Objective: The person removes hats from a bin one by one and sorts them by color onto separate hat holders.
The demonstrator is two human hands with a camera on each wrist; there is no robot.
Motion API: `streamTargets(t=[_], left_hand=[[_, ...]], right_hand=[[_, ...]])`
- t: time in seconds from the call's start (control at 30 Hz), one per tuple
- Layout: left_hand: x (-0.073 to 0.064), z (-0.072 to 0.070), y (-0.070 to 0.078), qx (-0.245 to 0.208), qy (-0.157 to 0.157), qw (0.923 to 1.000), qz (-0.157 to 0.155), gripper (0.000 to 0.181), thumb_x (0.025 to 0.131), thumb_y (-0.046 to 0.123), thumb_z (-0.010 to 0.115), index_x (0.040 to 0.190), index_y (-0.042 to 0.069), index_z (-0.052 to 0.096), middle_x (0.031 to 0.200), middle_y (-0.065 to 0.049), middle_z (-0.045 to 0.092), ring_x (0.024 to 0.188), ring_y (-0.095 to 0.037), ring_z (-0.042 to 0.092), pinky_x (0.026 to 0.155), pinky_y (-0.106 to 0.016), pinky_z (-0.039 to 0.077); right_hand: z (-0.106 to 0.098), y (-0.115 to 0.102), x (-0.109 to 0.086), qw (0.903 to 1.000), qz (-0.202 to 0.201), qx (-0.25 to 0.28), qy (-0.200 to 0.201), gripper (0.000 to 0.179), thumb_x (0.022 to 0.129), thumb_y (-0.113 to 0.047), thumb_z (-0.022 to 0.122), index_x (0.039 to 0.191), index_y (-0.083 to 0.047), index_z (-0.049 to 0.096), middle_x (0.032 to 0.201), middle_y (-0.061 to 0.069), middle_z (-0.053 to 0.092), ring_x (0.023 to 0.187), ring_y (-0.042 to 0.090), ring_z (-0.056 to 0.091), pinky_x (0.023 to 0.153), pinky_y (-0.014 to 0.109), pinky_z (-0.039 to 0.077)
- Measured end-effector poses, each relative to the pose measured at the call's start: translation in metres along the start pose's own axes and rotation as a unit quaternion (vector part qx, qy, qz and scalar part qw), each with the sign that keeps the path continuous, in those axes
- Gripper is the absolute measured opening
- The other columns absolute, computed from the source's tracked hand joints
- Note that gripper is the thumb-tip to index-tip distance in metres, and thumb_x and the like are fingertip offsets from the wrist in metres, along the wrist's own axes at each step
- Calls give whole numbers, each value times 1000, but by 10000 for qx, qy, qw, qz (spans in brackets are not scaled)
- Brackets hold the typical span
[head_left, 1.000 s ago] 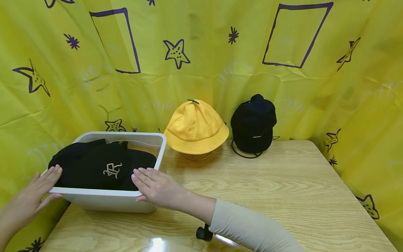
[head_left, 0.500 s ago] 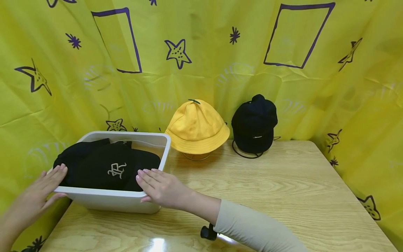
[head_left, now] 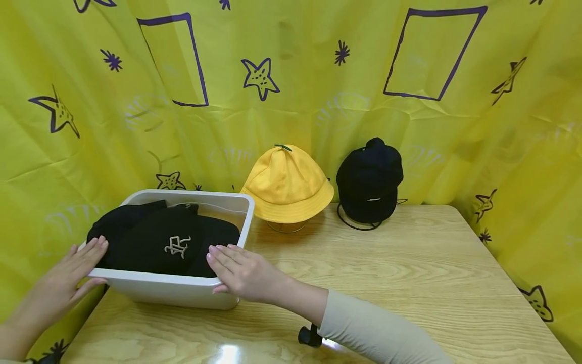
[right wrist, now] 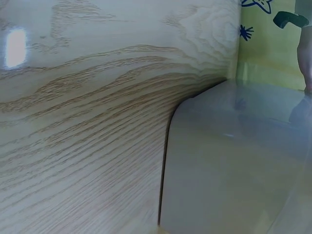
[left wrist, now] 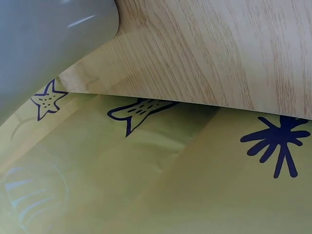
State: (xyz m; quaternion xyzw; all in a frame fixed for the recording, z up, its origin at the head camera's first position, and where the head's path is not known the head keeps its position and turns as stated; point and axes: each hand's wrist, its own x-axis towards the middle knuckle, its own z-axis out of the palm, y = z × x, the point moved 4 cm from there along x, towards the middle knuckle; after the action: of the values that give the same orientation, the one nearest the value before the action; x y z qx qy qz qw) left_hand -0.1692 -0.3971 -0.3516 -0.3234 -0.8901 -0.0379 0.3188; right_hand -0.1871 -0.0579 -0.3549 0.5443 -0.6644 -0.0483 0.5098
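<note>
A white plastic storage bin (head_left: 173, 279) stands at the left end of the table in the head view, filled with black caps (head_left: 141, 245); the front one bears an embroidered beige emblem. My left hand (head_left: 68, 280) holds the near left corner, fingers laid over the rim and thumb outside below it. At the near right corner my right hand (head_left: 250, 273) holds the rim likewise, its fingertips over a cap. The bin's pale outer wall (left wrist: 48, 44) fills a corner of the left wrist view. In the right wrist view, the bin (right wrist: 219, 165) and the left hand (right wrist: 306, 53) appear at right.
A yellow bucket hat (head_left: 288, 187) sits on a wire stand behind the bin's right side. Right of it, a black cap (head_left: 370, 182) is on a dark wire stand. The wooden table (head_left: 386, 268) meets a yellow patterned curtain (head_left: 309, 116) at the back.
The bin and both hands on it have slid a little to the right along the table. The head view has shifted slightly; the hats on stands stay in place.
</note>
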Motion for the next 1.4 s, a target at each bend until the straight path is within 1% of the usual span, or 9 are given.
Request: streamTargets(t=[0.23, 0.37, 0.47, 0.6, 0.7, 0.8, 1.07, 1.23, 1.4], left_hand=[[4, -1, 4, 108, 199, 9997, 80, 69, 98, 53, 29, 145, 5, 36, 155, 6, 23, 143, -6, 18, 117, -27, 11], [4, 0, 6, 108, 195, 9997, 88, 69, 97, 55, 28, 147, 8, 33, 155, 9, 22, 142, -5, 18, 117, -26, 10], [3, 2, 7, 101, 307, 9993, 197, 67, 97, 54, 29, 146, 8, 35, 154, 8, 24, 142, -5, 19, 117, -26, 12], [4, 3, 10, 172, 462, 9983, 313, 67, 98, 52, 30, 140, 1, 43, 152, 1, 32, 141, -6, 24, 116, -28, 16], [4, 3, 13, 215, 466, 9983, 275, 68, 98, 53, 31, 136, -2, 48, 149, -3, 37, 140, -6, 25, 116, -29, 18], [5, 4, 14, 260, 470, 9983, 238, 70, 98, 54, 31, 134, -3, 50, 148, -3, 38, 140, -6, 26, 116, -29, 19], [13, 5, 24, 373, 968, 9937, 432, 66, 97, 54, 34, 134, 3, 52, 143, -4, 46, 136, -7, 34, 114, -27, 23], [19, 6, 32, 430, 1033, 9926, 477, 67, 97, 55, 33, 134, 3, 52, 142, -4, 47, 136, -6, 34, 114, -26, 23], [24, 6, 38, 417, 1207, 9906, 497, 66, 96, 54, 35, 131, 1, 55, 139, -6, 51, 135, -7, 37, 114, -27, 24]], right_hand=[[-3, 4, -3, 9997, -49, 37, 223, 56, 89, -52, 55, 116, -4, 66, 117, 10, 66, 110, 20, 63, 95, 33, 49], [-5, 4, -4, 9997, -77, 22, 235, 56, 89, -52, 55, 115, -4, 66, 117, 10, 66, 110, 20, 63, 94, 32, 49], [-5, 3, -7, 9997, -118, 35, 220, 56, 90, -51, 54, 116, -3, 66, 117, 11, 66, 111, 20, 62, 94, 32, 49], [-7, 2, -11, 9997, -139, 51, 193, 55, 91, -51, 53, 116, -3, 65, 117, 11, 66, 111, 21, 62, 95, 33, 48], [-9, 4, -12, 9997, -150, 45, 196, 55, 91, -50, 53, 116, -3, 65, 117, 11, 66, 111, 21, 62, 95, 33, 48], [-12, 5, -13, 9997, -150, 44, 213, 55, 91, -50, 53, 116, -3, 65, 117, 11, 66, 111, 21, 62, 95, 33, 48], [-17, 9, -20, 9996, -191, 60, 203, 55, 91, -50, 53, 115, -2, 66, 116, 11, 67, 110, 22, 63, 95, 33, 49], [-22, 13, -27, 9993, -245, 87, 277, 54, 92, -49, 52, 114, -2, 66, 115, 12, 67, 109, 23, 63, 94, 34, 49], [-25, 14, -32, 9993, -233, 170, 243, 52, 96, -46, 47, 114, -1, 66, 115, 13, 67, 110, 23, 63, 95, 34, 48]])
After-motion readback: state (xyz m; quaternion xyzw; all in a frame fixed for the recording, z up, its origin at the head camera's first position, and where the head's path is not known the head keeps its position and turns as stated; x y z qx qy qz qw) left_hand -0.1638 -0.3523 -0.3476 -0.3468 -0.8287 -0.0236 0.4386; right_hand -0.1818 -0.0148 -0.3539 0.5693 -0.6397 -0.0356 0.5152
